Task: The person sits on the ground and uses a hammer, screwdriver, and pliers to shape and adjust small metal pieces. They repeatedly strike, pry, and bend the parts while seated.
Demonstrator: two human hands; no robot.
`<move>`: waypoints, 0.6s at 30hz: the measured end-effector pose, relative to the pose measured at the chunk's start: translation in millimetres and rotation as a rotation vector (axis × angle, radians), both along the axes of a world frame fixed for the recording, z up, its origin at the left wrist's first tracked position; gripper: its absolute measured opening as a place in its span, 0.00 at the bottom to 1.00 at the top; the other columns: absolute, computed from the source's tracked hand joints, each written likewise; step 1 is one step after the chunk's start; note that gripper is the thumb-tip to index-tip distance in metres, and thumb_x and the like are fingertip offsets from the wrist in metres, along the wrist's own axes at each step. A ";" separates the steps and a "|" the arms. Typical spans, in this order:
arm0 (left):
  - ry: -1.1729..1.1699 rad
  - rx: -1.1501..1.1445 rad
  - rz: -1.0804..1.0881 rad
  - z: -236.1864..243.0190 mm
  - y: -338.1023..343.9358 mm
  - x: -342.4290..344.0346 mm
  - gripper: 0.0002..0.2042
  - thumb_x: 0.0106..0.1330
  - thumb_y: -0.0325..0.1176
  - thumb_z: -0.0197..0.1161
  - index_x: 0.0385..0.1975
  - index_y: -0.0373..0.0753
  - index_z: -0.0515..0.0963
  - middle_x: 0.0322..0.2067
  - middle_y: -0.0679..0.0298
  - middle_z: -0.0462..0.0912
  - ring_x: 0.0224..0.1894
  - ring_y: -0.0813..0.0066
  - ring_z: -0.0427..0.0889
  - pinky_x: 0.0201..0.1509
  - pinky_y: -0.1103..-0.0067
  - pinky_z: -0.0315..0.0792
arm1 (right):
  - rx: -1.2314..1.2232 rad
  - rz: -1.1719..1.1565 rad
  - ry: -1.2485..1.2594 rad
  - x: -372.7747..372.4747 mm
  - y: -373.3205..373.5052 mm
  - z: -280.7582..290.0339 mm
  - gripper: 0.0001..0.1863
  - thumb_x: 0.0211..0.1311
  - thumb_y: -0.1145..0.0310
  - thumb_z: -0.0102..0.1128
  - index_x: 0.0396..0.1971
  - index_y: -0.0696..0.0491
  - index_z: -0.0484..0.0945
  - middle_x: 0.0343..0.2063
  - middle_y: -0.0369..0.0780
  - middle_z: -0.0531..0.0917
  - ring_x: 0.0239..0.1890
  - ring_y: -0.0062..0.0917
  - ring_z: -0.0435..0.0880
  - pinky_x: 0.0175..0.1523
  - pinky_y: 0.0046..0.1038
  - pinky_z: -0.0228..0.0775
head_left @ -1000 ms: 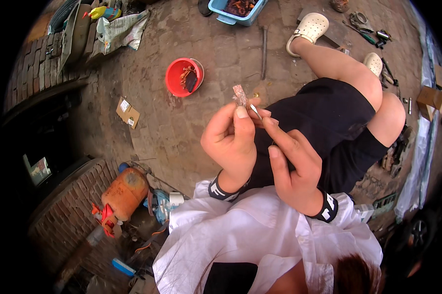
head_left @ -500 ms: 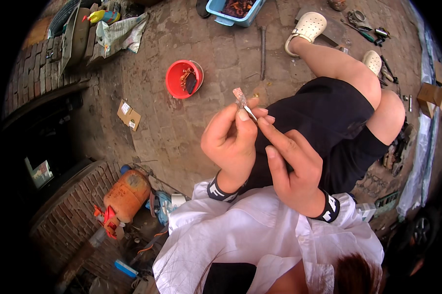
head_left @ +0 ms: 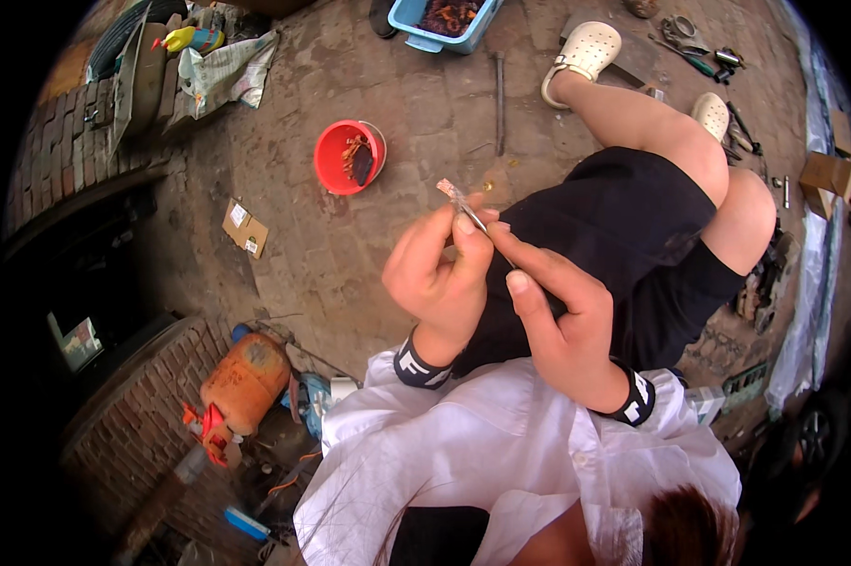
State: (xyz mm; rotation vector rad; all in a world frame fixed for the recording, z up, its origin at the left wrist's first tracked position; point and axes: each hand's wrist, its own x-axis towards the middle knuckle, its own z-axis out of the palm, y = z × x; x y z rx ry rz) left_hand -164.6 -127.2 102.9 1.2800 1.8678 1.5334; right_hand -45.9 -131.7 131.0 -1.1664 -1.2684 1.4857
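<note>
Pinched in my left hand (head_left: 432,274) is a small, crinkled pink-and-silver piece (head_left: 447,190), its top end poking out above the thumb and fingertips. My right hand (head_left: 570,325) grips a thin metal tool (head_left: 477,223) with index finger and thumb; the tool's upper end lies in line with the piece, against or inside it, I cannot tell which. Both hands are over my lap in dark shorts (head_left: 614,236), wrists in black bands, fingertips close together. The tool's lower part is largely hidden by the right fingers.
A red bucket (head_left: 324,160) holding small bits, a cardboard piece (head_left: 238,236), a metal bar (head_left: 501,108) and a blue tub (head_left: 426,42) lie ahead. A rusty gas cylinder (head_left: 246,382) is at lower left, tools (head_left: 699,61) and boxes (head_left: 826,179) right, my cream clogs (head_left: 587,47) beyond.
The crinkled piece has tipped leftward and dropped slightly, and the tool's end, earlier showing beside it, now lines up with it. Both hands have shifted a little left.
</note>
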 end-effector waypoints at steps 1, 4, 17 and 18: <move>-0.018 -0.010 -0.002 0.8 -0.1 0.0 0.06 0.59 0.22 0.58 0.33 0.29 0.80 0.24 0.60 0.83 0.25 0.75 0.83 0.28 0.84 0.75 | 0.035 0.002 -0.026 -0.1 0.0 -1.9 0.17 0.58 0.79 0.55 0.49 0.56 0.78 0.21 0.41 0.74 0.21 0.23 0.71 0.28 0.22 0.65; -0.079 -0.019 0.011 1.6 -0.9 1.9 0.06 0.60 0.23 0.57 0.33 0.28 0.79 0.24 0.59 0.83 0.25 0.74 0.83 0.28 0.84 0.75 | 0.103 0.013 -0.075 -1.1 -0.5 -4.9 0.18 0.58 0.79 0.55 0.49 0.56 0.77 0.22 0.41 0.75 0.21 0.24 0.72 0.28 0.22 0.65; -0.218 -0.093 -0.040 7.4 -7.5 11.1 0.08 0.64 0.24 0.53 0.33 0.26 0.77 0.23 0.58 0.82 0.26 0.74 0.83 0.30 0.82 0.76 | -0.103 0.018 0.074 -1.4 -0.8 5.3 0.17 0.61 0.76 0.53 0.51 0.59 0.75 0.35 0.45 0.81 0.33 0.27 0.79 0.42 0.23 0.70; -0.454 -0.041 -0.032 9.0 -4.7 14.1 0.09 0.65 0.25 0.52 0.33 0.25 0.77 0.23 0.58 0.81 0.26 0.73 0.82 0.30 0.82 0.76 | -0.131 -0.002 0.091 0.3 -1.8 7.1 0.17 0.61 0.75 0.53 0.51 0.60 0.75 0.34 0.44 0.81 0.32 0.25 0.78 0.41 0.21 0.70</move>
